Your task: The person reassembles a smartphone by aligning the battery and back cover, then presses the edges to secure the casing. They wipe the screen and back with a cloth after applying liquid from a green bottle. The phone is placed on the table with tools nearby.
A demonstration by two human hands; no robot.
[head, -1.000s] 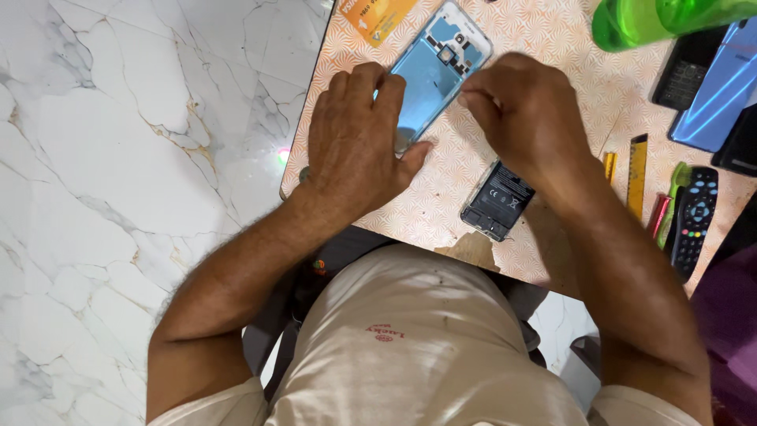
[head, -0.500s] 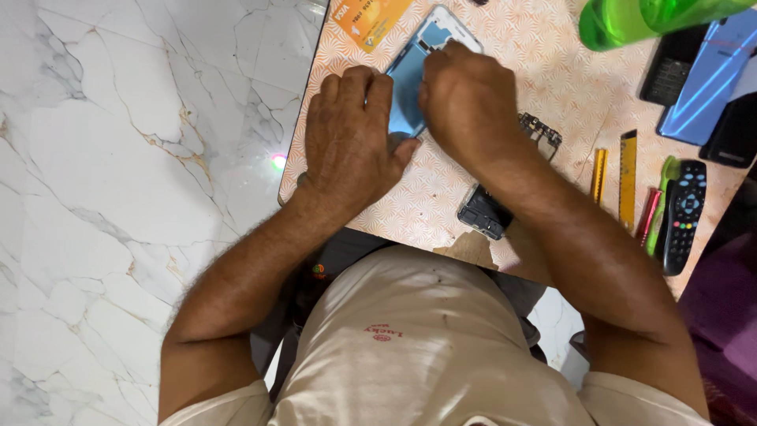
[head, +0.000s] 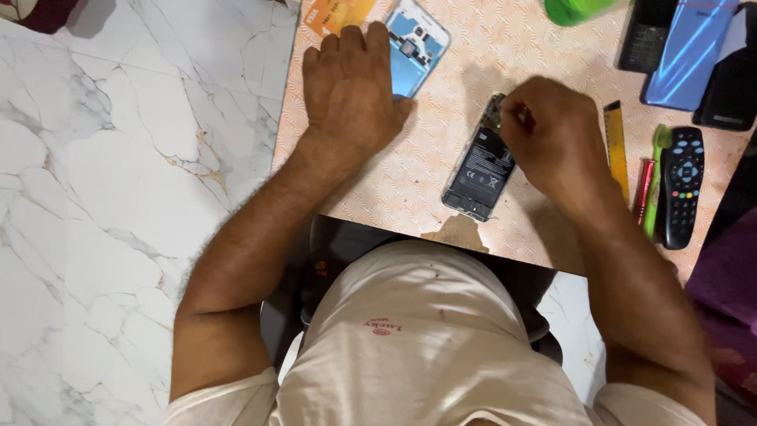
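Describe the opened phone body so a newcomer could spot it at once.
On the patterned table, look just ahead of the person's chest, under the right hand. The opened phone body lies there, black battery exposed. Unlike the light blue back cover by the left hand, it is dark.

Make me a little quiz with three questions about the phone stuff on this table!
1. True or false: the left hand lies flat on the light blue phone cover.
2. Which hand touches the opened phone with its black battery showing?
3. What lies right of the green toothbrush? A) remote control B) orange card C) yellow ruler

Key: 1 true; 2 the right hand; 3 A.
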